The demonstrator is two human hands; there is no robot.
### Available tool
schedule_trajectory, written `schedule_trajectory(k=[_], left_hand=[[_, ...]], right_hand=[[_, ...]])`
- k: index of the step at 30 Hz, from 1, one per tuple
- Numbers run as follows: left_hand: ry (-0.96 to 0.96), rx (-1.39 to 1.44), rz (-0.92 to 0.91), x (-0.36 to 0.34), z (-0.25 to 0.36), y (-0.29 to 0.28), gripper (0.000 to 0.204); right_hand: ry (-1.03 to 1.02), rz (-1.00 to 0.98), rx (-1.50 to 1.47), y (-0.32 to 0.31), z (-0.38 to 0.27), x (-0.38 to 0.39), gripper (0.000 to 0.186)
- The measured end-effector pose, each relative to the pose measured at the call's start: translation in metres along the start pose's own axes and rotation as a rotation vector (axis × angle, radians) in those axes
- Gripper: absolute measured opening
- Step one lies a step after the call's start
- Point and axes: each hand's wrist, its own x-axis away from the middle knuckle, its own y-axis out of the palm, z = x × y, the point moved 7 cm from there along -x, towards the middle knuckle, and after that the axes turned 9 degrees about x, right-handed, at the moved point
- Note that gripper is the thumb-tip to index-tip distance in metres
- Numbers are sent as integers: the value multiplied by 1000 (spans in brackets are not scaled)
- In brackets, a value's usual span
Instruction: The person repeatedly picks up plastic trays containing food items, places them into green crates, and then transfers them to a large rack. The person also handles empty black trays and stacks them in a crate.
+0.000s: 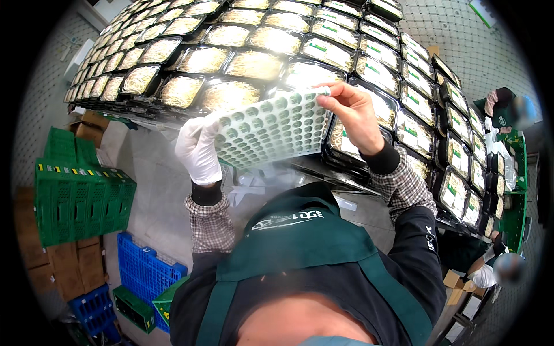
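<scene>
A pale sheet of round green stickers (271, 130) is held up in front of me, tilted, over the near edge of the packed trays. My left hand (199, 149), in a white glove, grips its left edge with the fingers closed. Bare and pinching, my right hand (353, 112) has thumb and forefinger together at the sheet's upper right corner. Just beyond are black trays of pale shredded food (231, 94) under clear film. Right of the sheet, a stack of trays with white and green labels (341, 138) stands close under my right wrist.
Rows of film-covered trays (329, 51) fill the large table ahead and to the right. Green crates (81, 199), cardboard boxes (72, 265) and a blue pallet (141, 265) stand at the left. Two other people (508, 109) are at the far right, near green crates.
</scene>
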Motion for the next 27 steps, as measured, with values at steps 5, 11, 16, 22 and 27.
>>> schedule_trajectory(k=[5, 11, 16, 22, 27], left_hand=[[312, -164, -53, 5, 32, -22, 12], [14, -20, -149, 1, 28, -39, 15], [-25, -57, -136, 3, 28, -40, 18], [15, -127, -223, 2, 41, -33, 15], [78, -19, -356, 0, 44, -17, 20]], right_hand=[[168, -129, 18, 24, 8, 3, 14], [363, -398, -14, 51, 6, 5, 11], [111, -382, 258, 53, -6, 6, 15], [-313, -485, 802, 57, -43, -5, 58], [-369, -648, 975, 77, -54, -6, 28]])
